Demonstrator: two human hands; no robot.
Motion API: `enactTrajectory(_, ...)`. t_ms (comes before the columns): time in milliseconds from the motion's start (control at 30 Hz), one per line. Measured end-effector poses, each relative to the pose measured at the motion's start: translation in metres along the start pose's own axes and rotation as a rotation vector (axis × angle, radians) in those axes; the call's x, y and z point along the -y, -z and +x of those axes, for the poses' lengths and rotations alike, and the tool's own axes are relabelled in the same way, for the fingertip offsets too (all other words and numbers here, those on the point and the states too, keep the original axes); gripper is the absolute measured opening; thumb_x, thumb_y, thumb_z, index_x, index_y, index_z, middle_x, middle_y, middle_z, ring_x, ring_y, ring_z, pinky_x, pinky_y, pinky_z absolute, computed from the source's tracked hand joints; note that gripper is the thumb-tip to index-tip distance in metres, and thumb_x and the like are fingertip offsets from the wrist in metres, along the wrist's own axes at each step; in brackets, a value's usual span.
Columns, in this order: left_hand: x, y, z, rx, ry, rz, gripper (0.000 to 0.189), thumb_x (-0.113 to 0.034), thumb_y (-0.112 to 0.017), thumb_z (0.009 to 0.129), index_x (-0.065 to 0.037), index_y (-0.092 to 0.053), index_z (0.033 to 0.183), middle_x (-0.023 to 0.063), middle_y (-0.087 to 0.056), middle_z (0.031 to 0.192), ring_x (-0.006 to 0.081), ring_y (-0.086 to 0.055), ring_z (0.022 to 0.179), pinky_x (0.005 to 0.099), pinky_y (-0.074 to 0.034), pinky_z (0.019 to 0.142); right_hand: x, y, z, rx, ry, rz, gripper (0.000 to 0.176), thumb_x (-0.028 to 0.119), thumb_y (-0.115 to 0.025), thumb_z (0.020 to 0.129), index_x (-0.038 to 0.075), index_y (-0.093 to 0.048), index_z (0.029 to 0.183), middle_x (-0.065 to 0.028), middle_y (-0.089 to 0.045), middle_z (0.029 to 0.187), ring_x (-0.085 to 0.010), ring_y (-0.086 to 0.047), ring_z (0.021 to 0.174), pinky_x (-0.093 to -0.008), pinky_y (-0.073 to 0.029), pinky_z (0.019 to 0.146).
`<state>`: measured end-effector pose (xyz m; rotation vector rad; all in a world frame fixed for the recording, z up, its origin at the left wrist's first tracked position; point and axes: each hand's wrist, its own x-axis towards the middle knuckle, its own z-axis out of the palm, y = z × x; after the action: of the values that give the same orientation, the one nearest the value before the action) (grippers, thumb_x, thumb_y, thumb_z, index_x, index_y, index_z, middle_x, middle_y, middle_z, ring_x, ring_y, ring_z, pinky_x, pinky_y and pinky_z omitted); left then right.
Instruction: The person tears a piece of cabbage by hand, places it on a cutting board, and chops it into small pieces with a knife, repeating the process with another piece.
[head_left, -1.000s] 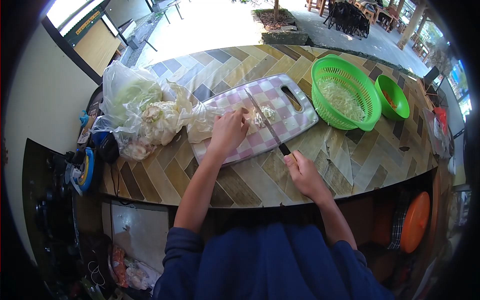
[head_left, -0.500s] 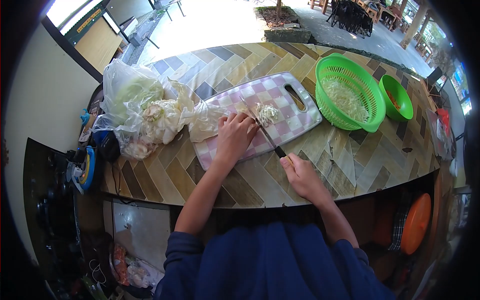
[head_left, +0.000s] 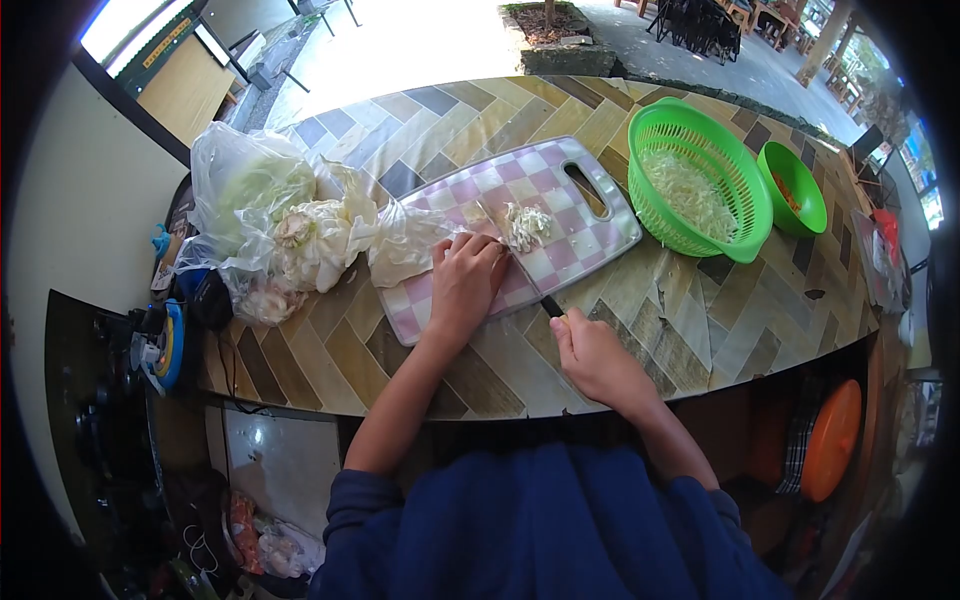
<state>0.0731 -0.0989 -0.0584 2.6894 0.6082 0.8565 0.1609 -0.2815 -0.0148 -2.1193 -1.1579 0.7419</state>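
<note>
The curved front edge of the brown and grey tile-patterned surface [head_left: 490, 375] runs across the middle of the frame, below the pink-and-white checked cutting board [head_left: 555, 175]. Bare room lies beyond the board's upper edge and at right, below the green plastic colander [head_left: 752, 195]. There is one board, one knife with a dark and tan handle [head_left: 525, 277], one colander and one small green bowl [head_left: 815, 205]. Two hands are at work: the right hand [head_left: 600, 358], near the front edge, has its grip closed around the knife's handle; the left hand [head_left: 467, 285] lies over the board, fingers close together beside the blade, and whether they pinch anything is hidden. The pile of white shredded vegetable [head_left: 526, 227] sits mid-board, just right of the blade. Pale shreds [head_left: 690, 200] fill the colander's bottom; orange shreds [head_left: 786, 192] lie in the bowl. At upper left, a clear plastic bag [head_left: 215, 170] and pale leafy vegetables [head_left: 320, 240] crowd the board's left side, while the colander stands just beside its right end.
</note>
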Motion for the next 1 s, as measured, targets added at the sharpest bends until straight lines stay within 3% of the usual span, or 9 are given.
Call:
enactTrajectory(567,-0.004,0.005,-0.005,-0.021,0.073,0.020,0.009,-0.020,-0.066,0.081,-0.012,-0.068,0.085,0.0008,-0.069,0.083,0.0187,-0.063,0.090,0.0390,-0.034,0.091,-0.013,-0.001,0.010,-0.087,0.073,0.138,0.040,0.031,-0.039,0.100,-0.005,-0.050,0.084,-0.0273,-0.056,0.065,-0.0472,-0.056,0.067,-0.0509,-0.041,0.060)
enactTrajectory(767,-0.005,0.005,-0.004,-0.008,0.121,-0.024,0.008,-0.019,-0.066,0.081,-0.012,-0.067,0.082,0.0011,-0.069,0.081,0.0190,-0.063,0.087,0.0393,-0.034,0.090,-0.008,-0.001,-0.003,-0.036,0.021,0.145,0.041,0.031,-0.039,0.100,-0.005,-0.050,0.084,-0.0261,-0.054,0.067,-0.0444,-0.055,0.067,-0.0457,-0.041,0.061)
enactTrajectory(867,-0.004,0.002,-0.005,-0.040,0.095,-0.017,0.008,-0.019,-0.066,0.082,-0.011,-0.066,0.080,0.0025,-0.067,0.075,0.0187,-0.063,0.084,0.0388,-0.034,0.088,-0.006,-0.001,-0.005,-0.029,0.025,0.125,0.039,0.030,-0.040,0.100,-0.005,-0.050,0.085,-0.0286,-0.057,0.067,-0.0480,-0.057,0.069,-0.0528,-0.041,0.061)
enactTrajectory(1000,-0.004,-0.001,-0.005,-0.073,0.080,0.013,0.008,-0.019,-0.065,0.082,-0.011,-0.066,0.081,0.0025,-0.067,0.074,0.0184,-0.062,0.084,0.0391,-0.034,0.088,-0.001,-0.004,-0.004,-0.020,0.013,0.032,0.036,0.028,-0.041,0.099,-0.005,-0.049,0.088,-0.0293,-0.058,0.069,-0.0480,-0.058,0.071,-0.0540,-0.044,0.063)
